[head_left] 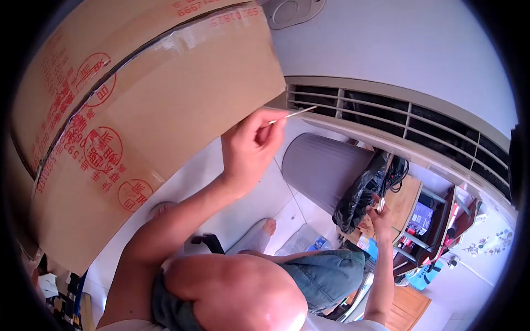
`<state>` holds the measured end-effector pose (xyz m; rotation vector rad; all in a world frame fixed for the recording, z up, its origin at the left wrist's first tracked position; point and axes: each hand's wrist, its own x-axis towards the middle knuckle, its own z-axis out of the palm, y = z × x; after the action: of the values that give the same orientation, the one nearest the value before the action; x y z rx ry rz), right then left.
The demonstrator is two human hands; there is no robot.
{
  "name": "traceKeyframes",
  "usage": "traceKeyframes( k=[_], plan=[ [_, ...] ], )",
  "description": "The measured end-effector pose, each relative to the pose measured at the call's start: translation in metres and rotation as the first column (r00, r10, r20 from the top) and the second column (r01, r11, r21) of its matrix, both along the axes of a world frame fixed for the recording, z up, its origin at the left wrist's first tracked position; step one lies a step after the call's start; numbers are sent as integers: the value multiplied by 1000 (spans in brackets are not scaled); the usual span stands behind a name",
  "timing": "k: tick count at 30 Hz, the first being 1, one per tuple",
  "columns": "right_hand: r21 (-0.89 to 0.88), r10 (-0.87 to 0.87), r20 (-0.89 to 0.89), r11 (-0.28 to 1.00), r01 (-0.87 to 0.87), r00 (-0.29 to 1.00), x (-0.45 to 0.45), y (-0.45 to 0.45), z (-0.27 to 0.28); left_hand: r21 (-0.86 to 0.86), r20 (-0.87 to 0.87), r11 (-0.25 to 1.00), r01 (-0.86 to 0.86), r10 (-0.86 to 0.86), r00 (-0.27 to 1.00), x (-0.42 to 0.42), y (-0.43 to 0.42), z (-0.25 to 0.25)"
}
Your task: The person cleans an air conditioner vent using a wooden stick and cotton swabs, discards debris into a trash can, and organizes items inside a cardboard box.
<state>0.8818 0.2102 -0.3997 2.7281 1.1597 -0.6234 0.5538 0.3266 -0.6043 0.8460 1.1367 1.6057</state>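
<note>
My left hand point(247, 151) is raised in front of the slatted vent point(381, 113). Its thumb and forefinger pinch a thin pale stick point(298, 113), whose far end reaches the left part of the slats; whether it touches them I cannot tell. Lower on the right, my right hand point(380, 222) is closed around a small whitish thing point(381, 204), too small to make out. It is near a grey bin point(326, 165) lined with a black plastic bag point(361, 193).
A large cardboard box point(193, 105) with red print stands close on the left. To the right are a wooden cabinet point(406, 201) and cluttered shelves point(436, 226). A clear plastic container point(303, 240) lies on the tiled floor point(243, 215) near my foot point(269, 227).
</note>
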Motion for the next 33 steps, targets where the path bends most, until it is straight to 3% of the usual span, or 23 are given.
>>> traceKeyframes(
  k=[4, 13, 19, 28, 33],
  plan=[
    [8, 60, 27, 998, -60, 998, -13, 7, -1, 107, -293, 994, 2, 29, 956, 1, 14, -2],
    [73, 45, -68, 997, -40, 997, -25, 13, -13, 109, -595, 993, 41, 32, 803, 3, 27, 5],
    [119, 94, -82, 989, -83, 992, -24, 12, -20, -27, -568, 997, 68, -72, 820, 7, 30, 8],
    [147, 93, -89, 986, -80, 992, -31, 14, -23, 2, -408, 983, 185, -168, 897, 8, 37, 11],
    [142, 57, -86, 989, -45, 995, -33, 15, -24, 43, -418, 972, 232, -193, 888, 5, 37, 23]
  ],
)
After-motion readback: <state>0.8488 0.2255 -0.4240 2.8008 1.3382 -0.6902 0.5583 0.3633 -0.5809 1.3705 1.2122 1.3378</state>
